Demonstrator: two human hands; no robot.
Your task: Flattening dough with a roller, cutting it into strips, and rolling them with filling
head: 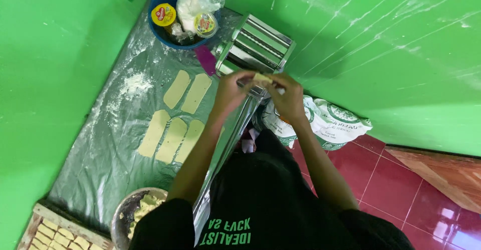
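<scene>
Dough at the roller

Left hand (231,85) and right hand (286,95) both pinch a small dough piece (262,78) just in front of the steel pasta machine (254,47); five flat dough strips (176,120) lie left of it on the bench (100,155)

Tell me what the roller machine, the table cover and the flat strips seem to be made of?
Machine: shiny metal, mirror-like ribbed rollers. Cover: probably clear plastic sheet, wrinkled, glossy, flour-dusted. Strips: pale yellow dough, matte and soft-edged, like the piece between both hands.
</scene>
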